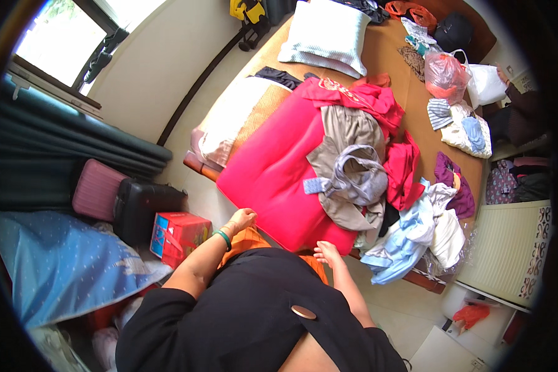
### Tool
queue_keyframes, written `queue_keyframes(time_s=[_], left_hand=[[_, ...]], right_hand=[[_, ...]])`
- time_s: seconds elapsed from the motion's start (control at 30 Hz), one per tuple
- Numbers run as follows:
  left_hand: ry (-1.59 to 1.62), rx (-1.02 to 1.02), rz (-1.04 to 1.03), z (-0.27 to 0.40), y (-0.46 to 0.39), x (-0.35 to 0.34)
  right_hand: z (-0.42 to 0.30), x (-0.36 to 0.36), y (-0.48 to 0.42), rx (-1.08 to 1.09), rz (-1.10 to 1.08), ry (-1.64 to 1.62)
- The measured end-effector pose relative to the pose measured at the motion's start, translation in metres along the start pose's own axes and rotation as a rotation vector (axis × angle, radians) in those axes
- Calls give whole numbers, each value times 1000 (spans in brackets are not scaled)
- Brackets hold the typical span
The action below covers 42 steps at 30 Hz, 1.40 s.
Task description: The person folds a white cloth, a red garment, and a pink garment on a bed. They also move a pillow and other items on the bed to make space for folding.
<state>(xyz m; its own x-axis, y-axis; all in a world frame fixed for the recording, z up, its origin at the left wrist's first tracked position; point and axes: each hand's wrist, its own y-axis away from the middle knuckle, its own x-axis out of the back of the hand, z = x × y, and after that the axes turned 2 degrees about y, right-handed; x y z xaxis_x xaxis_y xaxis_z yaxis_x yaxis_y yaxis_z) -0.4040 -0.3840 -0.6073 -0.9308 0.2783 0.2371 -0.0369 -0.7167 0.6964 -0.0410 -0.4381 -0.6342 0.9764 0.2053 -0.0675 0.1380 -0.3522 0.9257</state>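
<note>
A folded pink-red quilt or pad (269, 172) lies before me over the near part of the bed (400, 83). My left hand (242, 218), with a green bangle (224, 239) on its wrist, is at the pad's near left edge. Its fingers are curled, and whether they grip anything is hidden. At the near right edge, my right hand (327, 253) has its fingers loosely apart and nothing visible in them. On the pad rest a khaki garment (348, 125), a grey bra-like garment (365, 179) and red clothing (376, 100).
Light-blue and white clothes (404, 242) spill over the bed's near right corner. Farther right, another person's hand (502, 74) touches a white bag (486, 86). To my left stand a black suitcase (144, 209), a pink suitcase (97, 188) and a red box (181, 235).
</note>
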Motion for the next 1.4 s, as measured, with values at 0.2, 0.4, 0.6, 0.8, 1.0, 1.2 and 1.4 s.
queue_keyframes(time_s=[0.2, 0.4, 0.6, 0.8, 1.0, 1.2, 1.4], left_hand=[[67, 42, -57, 36, -15, 113], [33, 164, -9, -41, -47, 212], [29, 289, -27, -89, -29, 221], [-28, 47, -41, -73, 15, 171], [3, -33, -15, -72, 16, 179], [136, 113, 125, -65, 31, 223], [104, 89, 77, -79, 10, 280]], right_hand=[[-25, -92, -13, -61, 297, -111], [-65, -150, -21, -86, 509, -48], [-79, -152, -20, 90, 458, -82], [-82, -152, -50, 158, 591, 173], [-47, -126, -116, 250, 660, 361], [-105, -173, -83, 461, 692, 408], [-217, -284, -61, 613, 563, 557]])
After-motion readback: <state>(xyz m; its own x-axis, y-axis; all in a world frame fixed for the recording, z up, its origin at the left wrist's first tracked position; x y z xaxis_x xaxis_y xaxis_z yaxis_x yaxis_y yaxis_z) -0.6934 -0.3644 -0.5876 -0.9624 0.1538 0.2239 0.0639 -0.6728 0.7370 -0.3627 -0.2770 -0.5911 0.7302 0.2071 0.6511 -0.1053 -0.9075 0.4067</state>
